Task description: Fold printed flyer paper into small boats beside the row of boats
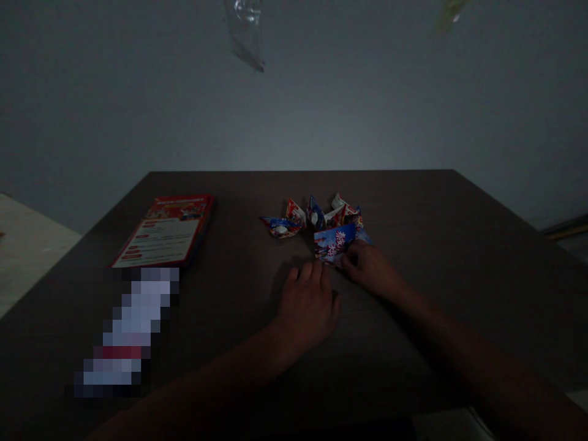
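Right hand (361, 262) first: its thumb and forefinger are curled together, seemingly pinching the right side of a blue printed sheet (335, 240) with white lettering. The sheet lies directly in front of a cluster of folded papers (316, 214), my landmark, and seems to touch its near side. Left hand (307, 300), also in front of the cluster, is palm down on the dark counter (436, 233), fingers bent, tips at the sheet's near edge; its underside is hidden, so I cannot tell whether it grips anything. From my distant seat I judge the sheet very light and thin, bendable yet quick to crease, perhaps a little slippery if glossy. I would take hold by an edge or corner, lightly, with the other hand flat to steady it. Well left of the cluster sits a red-bordered printed stack (160, 236); nearer than that stack is a pixelated pale strip (133, 324) I cannot identify.
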A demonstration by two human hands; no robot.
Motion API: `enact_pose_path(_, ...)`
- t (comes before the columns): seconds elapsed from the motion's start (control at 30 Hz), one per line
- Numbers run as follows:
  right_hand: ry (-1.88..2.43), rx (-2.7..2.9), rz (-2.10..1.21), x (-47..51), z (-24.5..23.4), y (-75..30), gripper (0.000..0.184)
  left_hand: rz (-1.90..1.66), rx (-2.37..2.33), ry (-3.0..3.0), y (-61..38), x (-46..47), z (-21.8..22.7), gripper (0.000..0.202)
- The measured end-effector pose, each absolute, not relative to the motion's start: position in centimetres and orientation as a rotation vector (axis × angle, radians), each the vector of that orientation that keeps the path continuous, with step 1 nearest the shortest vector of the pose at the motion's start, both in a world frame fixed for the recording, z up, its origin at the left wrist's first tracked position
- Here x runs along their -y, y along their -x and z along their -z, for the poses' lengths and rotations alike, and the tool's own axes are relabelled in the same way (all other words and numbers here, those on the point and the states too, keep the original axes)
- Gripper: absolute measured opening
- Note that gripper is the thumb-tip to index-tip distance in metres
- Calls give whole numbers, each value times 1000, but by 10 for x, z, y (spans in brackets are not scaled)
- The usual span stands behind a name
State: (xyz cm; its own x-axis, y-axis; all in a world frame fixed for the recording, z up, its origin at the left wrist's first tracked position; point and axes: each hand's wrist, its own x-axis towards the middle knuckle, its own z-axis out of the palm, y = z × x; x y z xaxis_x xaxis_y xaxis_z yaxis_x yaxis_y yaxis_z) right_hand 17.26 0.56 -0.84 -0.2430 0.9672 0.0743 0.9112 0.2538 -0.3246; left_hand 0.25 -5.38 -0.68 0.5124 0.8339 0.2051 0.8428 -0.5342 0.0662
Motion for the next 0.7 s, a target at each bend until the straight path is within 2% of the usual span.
enact_pose_path(0.7, 1737, 2267, -295, -5, 10, -173, 20, 372, 1539, 2723, -1, 50, 2, 47)
